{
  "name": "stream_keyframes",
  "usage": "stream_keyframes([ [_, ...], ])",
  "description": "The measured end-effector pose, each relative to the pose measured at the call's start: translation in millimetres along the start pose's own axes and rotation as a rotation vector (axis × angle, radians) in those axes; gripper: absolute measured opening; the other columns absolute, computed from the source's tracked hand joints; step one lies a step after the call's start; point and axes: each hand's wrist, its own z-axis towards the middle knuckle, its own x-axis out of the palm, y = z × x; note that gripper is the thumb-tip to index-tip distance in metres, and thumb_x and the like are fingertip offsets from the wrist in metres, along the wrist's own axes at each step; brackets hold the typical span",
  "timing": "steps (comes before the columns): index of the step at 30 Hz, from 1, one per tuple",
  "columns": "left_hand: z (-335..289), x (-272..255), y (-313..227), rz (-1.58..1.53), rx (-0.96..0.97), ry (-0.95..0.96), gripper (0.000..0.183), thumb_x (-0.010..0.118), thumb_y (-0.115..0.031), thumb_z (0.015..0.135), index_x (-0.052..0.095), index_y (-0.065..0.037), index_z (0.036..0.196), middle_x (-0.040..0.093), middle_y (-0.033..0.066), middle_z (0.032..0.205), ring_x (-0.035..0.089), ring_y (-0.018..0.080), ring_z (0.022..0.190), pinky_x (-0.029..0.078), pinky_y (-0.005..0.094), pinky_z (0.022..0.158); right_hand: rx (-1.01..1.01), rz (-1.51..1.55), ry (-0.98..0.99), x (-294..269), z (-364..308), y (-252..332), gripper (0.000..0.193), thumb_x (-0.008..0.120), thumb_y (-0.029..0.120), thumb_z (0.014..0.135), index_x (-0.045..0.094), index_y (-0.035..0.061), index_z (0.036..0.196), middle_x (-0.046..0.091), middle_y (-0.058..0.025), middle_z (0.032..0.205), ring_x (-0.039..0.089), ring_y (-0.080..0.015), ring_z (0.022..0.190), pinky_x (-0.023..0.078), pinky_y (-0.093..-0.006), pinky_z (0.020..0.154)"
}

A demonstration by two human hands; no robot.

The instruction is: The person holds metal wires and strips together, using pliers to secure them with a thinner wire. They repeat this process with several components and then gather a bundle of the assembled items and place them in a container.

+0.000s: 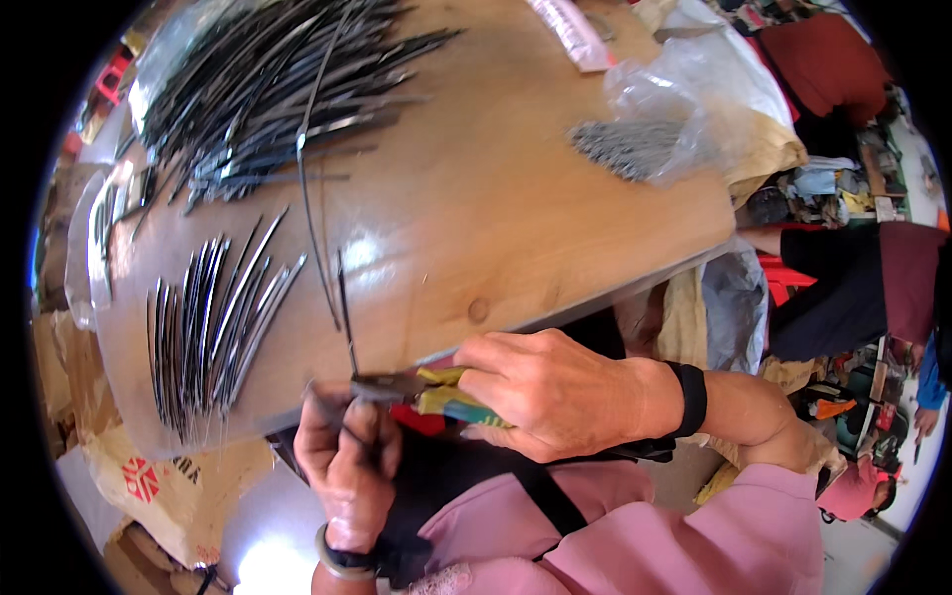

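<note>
Near the front edge of the wooden table (516, 228), my right hand (565, 392) is wrapped round a pair of pliers (441, 397) with yellow and green handles. Their jaws close at the lower end of a thin dark strip (345, 297), which points away from me over the table. My left hand (349, 451) pinches that same end just below the jaws; its fingers partly hide what they hold. Left of it lies a small bundle of shiny dark strips (213, 327). A long thin strip (302, 144) with a bright joint lies beyond my hands.
A large heap of black strips (268, 89) covers the far left. At the far right, thin grey pieces (630, 147) spill from a clear plastic bag (684, 94). A pink-and-white packet (570, 35) lies at the back. Another person's dark-clothed leg (833, 288) is beyond the right edge.
</note>
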Motion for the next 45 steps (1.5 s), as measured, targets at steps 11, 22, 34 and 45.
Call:
stream_keyframes([
  [11, 67, -113, -42, 1.153, 0.758, -0.388, 0.014, 0.054, -0.001, 0.095, 0.06, 0.002, 0.107, 0.058, 0.0111, 0.087, 0.053, 0.0204, 0.073, 0.043, 0.0307, 0.067, 0.34, -0.747, -0.22, -132, -5, -114, 0.021, 0.065, 0.016, 0.085, 0.057, -0.0022, 0.09, 0.055, -0.0175, 0.087, 0.06, -0.0371, 0.077, 0.049, -0.0461, 0.07],
  [22, 66, -117, -47, 1.536, 0.71, -0.3, 0.022, 0.058, 0.002, 0.087, 0.062, 0.0, 0.108, 0.057, 0.0156, 0.099, 0.055, 0.0343, 0.096, 0.043, 0.0422, 0.088, 0.195, -0.679, -0.287, -113, -17, -68, 0.02, 0.07, 0.007, 0.072, 0.061, -0.0017, 0.087, 0.058, -0.0142, 0.102, 0.058, -0.033, 0.093, 0.052, -0.0395, 0.078],
  [34, 108, 1, -104, 1.123, 0.725, 0.025, 0.011, 0.064, 0.0, 0.085, 0.066, 0.003, 0.095, 0.065, 0.016, 0.084, 0.064, 0.0257, 0.072, 0.05, 0.0325, 0.067, -0.048, -0.961, -0.148, -94, -8, -79, 0.018, 0.063, 0.008, 0.064, 0.057, -0.0017, 0.077, 0.058, -0.0146, 0.102, 0.056, -0.0274, 0.088, 0.052, -0.0369, 0.074],
  [45, 188, 29, -88, 0.811, 0.536, -0.014, 0.041, 0.061, 0.002, 0.084, 0.056, -0.003, 0.125, 0.058, 0.0047, 0.079, 0.06, 0.012, 0.056, 0.045, 0.0277, 0.046, 0.14, 0.262, -1.054, -101, -4, -19, 0.015, 0.065, 0.002, 0.085, 0.062, 0.0007, 0.099, 0.057, -0.0161, 0.118, 0.056, -0.0188, 0.092, 0.047, -0.0315, 0.077],
])
